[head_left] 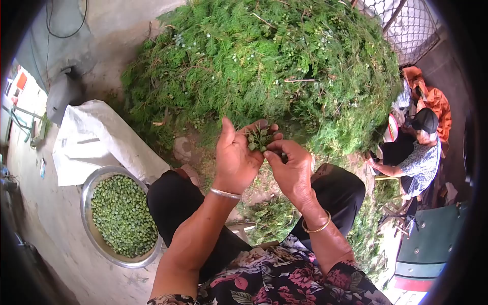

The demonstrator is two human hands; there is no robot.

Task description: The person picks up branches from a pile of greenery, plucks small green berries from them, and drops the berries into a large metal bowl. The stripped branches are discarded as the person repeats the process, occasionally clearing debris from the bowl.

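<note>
A small green sprig with round seed cones [258,139] lies across the fingers of my left hand [237,157], palm up and thumb raised. My right hand [291,168] meets it from the right, thumb and forefinger pinched together at the sprig's lower edge. Whether a single cone is between those fingertips is too small to tell. Beyond both hands rises a large heap of green conifer branches [264,66]. To the left of my knee, a metal basin [87,223] holds a mass of green cones [123,215].
A white sack [96,137] lies behind the basin. At the right, a person in a dark cap [419,147] sits beside the heap, hands near the branches. Orange cloth [432,96] is behind them. Cut twigs lie between my legs, and a green panel [432,236] stands lower right.
</note>
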